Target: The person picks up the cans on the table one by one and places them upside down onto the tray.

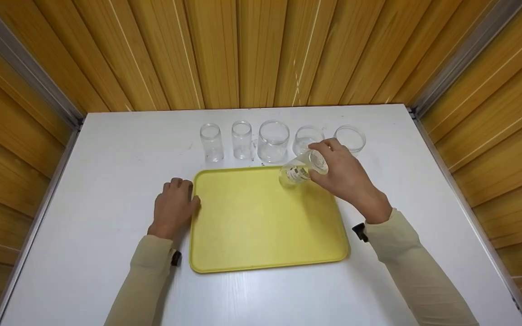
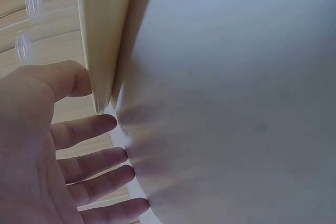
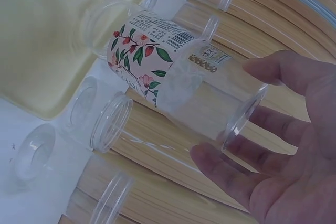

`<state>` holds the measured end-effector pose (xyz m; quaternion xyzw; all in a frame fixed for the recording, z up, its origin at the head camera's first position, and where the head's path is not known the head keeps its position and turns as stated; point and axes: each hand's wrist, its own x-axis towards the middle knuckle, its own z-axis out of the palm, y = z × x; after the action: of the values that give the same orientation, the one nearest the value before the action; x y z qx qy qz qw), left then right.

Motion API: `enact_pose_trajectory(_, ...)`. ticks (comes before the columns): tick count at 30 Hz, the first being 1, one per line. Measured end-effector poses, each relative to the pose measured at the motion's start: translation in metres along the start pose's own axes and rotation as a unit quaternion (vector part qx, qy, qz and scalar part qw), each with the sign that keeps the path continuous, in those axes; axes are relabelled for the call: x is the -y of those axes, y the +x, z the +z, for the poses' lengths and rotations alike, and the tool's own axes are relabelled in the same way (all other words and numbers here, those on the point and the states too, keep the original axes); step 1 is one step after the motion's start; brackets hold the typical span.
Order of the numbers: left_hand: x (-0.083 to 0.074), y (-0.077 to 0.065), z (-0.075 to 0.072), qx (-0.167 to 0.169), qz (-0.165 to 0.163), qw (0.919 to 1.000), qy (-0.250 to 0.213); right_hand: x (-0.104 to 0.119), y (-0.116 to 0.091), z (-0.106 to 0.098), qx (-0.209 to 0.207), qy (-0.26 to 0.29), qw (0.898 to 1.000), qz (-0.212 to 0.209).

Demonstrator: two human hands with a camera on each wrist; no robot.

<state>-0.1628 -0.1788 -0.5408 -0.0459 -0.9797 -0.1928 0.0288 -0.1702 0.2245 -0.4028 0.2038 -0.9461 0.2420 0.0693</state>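
My right hand [image 1: 345, 174] grips a clear jar [image 1: 295, 174] by one end, thumb on one side and fingers on the other. The jar is tilted over the upper right part of a yellow tray [image 1: 265, 217]. A flowered label [image 3: 139, 59] with a barcode wraps part of it in the right wrist view. Whether its far end touches the tray, I cannot tell. At the tray's left edge is my left hand [image 1: 172, 208], its thumb against the rim. In the left wrist view its fingers [image 2: 97, 161] are extended, with the tips at the white tabletop.
Behind the tray, a row of clear jars stands on the white table [image 1: 125, 181]: two narrow jars [image 1: 211, 145] [image 1: 242, 142], a wide jar [image 1: 273, 145], a low jar [image 1: 306, 138] and a shallow round one [image 1: 350, 138]. Yellow wood-look panels [image 1: 261, 54] border the back and sides.
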Motion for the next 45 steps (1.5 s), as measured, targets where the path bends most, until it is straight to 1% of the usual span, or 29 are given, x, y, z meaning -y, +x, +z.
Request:
enact_pose_trajectory(3,0.001,-0.001,-0.001,-0.003,0.011,0.9999,0.008,-0.001,0.0,-0.002,0.01,-0.004,1.0,0.003)
enact_pose_trajectory(9,0.002,-0.002,-0.002,0.012,0.016,0.9997,0.017,0.0,0.001,-0.009,0.027,-0.018,0.999,0.018)
enact_pose_trajectory(14,0.002,-0.002,-0.002,0.008,0.024,0.9994,0.024,0.0,0.002,-0.013,0.041,-0.029,0.998,0.029)
enact_pose_trajectory(21,0.003,-0.002,-0.001,0.018,0.014,0.9994,0.028,-0.001,0.003,-0.015,0.058,-0.04,0.996,0.045)
enact_pose_trajectory(27,0.004,-0.003,0.0,0.018,0.012,0.9991,0.038,-0.002,0.004,-0.014,0.06,-0.042,0.996,0.049)
enact_pose_trajectory(37,0.003,-0.003,-0.001,0.038,0.002,0.9981,0.047,-0.006,0.005,-0.012,0.052,-0.053,0.997,0.033)
enact_pose_trajectory(45,0.004,-0.004,-0.001,0.035,0.002,0.9982,0.049,-0.005,0.007,-0.012,0.058,-0.052,0.996,0.047)
